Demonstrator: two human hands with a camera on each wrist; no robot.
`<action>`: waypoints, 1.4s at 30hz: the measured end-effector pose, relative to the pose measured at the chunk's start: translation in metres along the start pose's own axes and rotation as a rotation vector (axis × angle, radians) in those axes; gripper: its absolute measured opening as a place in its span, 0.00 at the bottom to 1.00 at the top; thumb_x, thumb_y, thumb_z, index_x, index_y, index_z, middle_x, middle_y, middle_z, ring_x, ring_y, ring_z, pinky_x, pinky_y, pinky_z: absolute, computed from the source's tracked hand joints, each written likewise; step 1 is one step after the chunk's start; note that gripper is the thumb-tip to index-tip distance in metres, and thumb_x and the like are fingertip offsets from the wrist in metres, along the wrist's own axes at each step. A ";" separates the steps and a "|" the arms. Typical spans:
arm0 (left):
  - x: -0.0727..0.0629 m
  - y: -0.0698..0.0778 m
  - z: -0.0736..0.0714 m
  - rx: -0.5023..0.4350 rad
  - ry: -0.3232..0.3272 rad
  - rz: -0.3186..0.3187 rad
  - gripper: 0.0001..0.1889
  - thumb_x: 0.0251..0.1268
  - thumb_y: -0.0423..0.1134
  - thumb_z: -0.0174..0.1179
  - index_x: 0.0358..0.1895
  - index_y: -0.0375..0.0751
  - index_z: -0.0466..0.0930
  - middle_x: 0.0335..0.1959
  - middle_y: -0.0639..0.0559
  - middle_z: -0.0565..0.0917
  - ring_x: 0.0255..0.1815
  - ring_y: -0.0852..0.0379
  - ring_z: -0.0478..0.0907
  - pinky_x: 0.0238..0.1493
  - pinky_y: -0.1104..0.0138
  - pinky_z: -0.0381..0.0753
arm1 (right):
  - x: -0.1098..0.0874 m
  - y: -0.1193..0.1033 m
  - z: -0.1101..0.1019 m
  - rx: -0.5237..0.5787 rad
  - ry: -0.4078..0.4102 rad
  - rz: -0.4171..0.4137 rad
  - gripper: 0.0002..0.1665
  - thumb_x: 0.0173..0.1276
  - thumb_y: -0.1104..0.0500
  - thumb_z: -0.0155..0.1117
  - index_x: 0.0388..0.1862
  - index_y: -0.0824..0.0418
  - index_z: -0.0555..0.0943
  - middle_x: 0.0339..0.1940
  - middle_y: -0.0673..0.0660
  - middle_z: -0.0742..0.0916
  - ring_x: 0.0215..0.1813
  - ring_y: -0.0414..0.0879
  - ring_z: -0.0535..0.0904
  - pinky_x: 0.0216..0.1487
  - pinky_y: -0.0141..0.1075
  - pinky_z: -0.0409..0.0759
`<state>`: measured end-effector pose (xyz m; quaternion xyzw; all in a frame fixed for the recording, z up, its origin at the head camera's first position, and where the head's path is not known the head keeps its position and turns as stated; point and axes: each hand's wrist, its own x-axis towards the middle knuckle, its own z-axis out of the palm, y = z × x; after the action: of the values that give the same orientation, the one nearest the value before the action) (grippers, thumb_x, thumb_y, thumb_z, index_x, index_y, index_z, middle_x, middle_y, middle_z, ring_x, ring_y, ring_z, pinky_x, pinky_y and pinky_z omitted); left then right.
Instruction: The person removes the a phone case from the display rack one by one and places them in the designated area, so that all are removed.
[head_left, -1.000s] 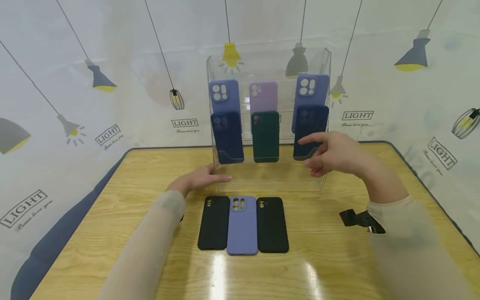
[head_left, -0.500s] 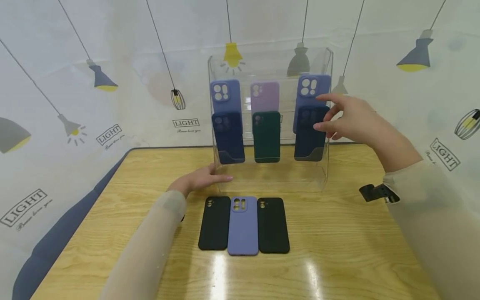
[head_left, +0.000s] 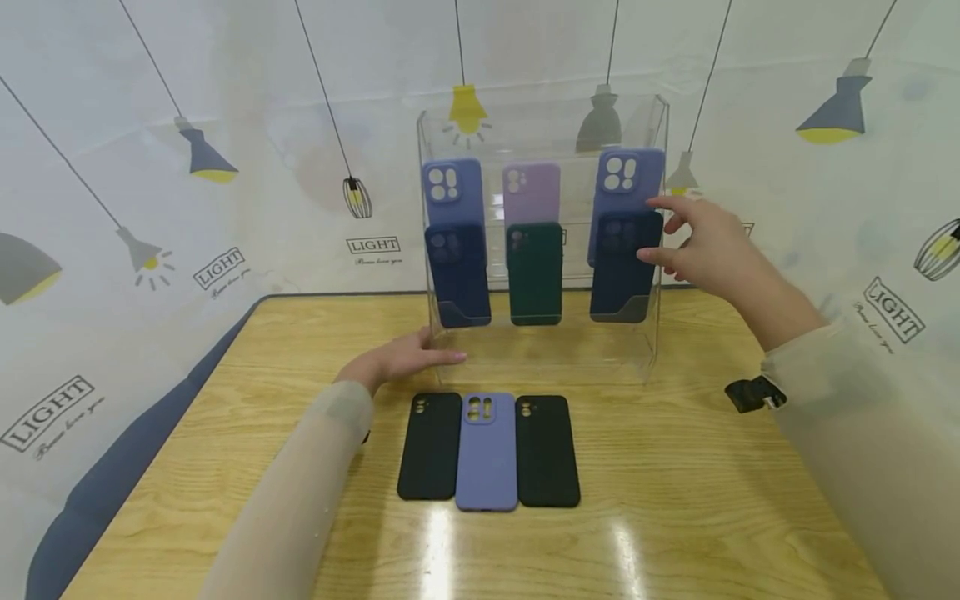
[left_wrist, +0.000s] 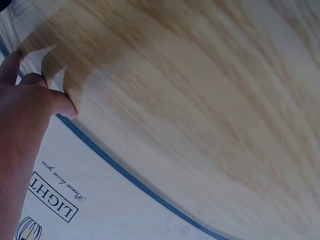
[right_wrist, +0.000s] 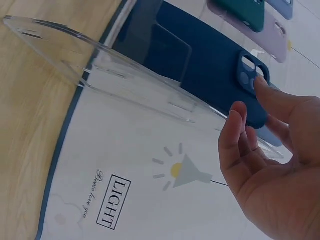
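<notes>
Head view: rightmost navy case (head_left: 619, 279) is stood upright, left of the nearer right hand (head_left: 708, 243), fingers parted; left hand (head_left: 397, 357) grip undetermined.

Navy cases (head_left: 619, 273), green case (head_left: 536, 277), pink case (head_left: 534, 196), periwinkle cases (head_left: 622, 202), black cases (head_left: 429, 452), woodgrain table (head_left: 675, 483), lamp-patterned white backdrop (head_left: 270, 200)
</notes>
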<state>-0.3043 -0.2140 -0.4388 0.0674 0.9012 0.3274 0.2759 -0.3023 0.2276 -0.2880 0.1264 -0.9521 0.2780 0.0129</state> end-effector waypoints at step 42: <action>-0.001 0.000 0.000 -0.011 -0.005 0.001 0.73 0.52 0.87 0.59 0.90 0.48 0.33 0.91 0.45 0.42 0.92 0.42 0.40 0.88 0.40 0.47 | -0.013 -0.005 0.029 -0.198 0.146 -0.303 0.56 0.74 0.72 0.63 0.89 0.40 0.50 0.43 0.65 0.90 0.31 0.52 0.87 0.28 0.40 0.77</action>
<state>-0.3034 -0.2144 -0.4389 0.0674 0.8986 0.3324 0.2783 -0.2875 0.2112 -0.3110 0.2461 -0.9414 0.1863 0.1359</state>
